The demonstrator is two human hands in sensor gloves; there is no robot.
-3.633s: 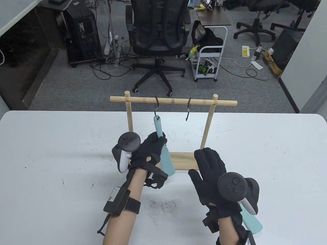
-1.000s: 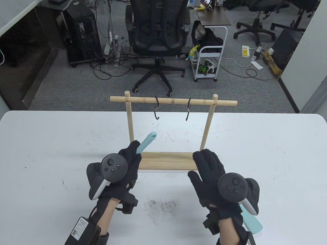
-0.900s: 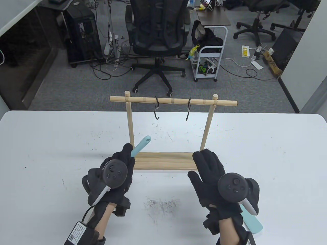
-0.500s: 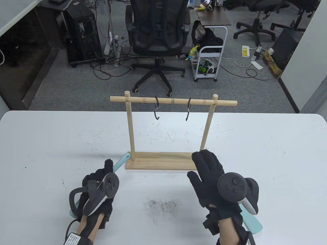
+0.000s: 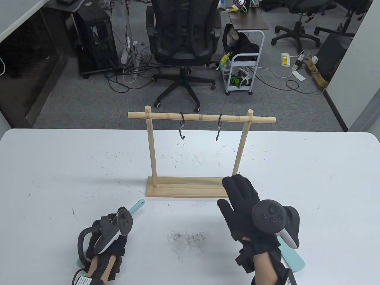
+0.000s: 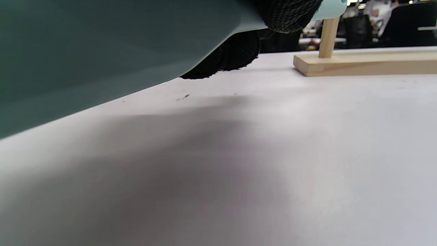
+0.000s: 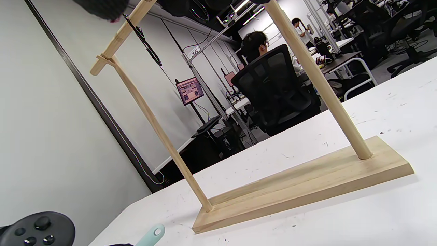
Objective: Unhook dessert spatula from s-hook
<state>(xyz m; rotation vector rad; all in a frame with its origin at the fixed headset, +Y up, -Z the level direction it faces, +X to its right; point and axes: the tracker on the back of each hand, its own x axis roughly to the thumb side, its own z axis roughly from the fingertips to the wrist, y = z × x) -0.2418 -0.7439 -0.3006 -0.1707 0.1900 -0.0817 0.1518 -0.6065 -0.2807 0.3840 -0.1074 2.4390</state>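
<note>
The teal dessert spatula point(image 5: 138, 205) is off the hooks. My left hand point(image 5: 118, 242) grips it around the middle, low over the table's front left; its handle end points toward the wooden rack point(image 5: 187, 190). In the left wrist view the blade point(image 6: 102, 48) fills the top left just above the table. Both black S-hooks point(image 5: 182, 128) point(image 5: 219, 129) hang empty from the top bar. My right hand point(image 5: 234, 196) lies open and flat, its fingertips at the right end of the rack's base. The handle end point(image 7: 152, 235) shows in the right wrist view.
A second teal spatula point(image 5: 294, 258) lies on the table under my right wrist. The white table point(image 5: 311, 184) has dark scuff marks at the front middle. Office chairs and a small cart stand on the floor beyond the far edge.
My left hand lifted the spatula off the left S-hook, then brought it down and back toward the front left of the table. My right hand has stayed at the rack's base.
</note>
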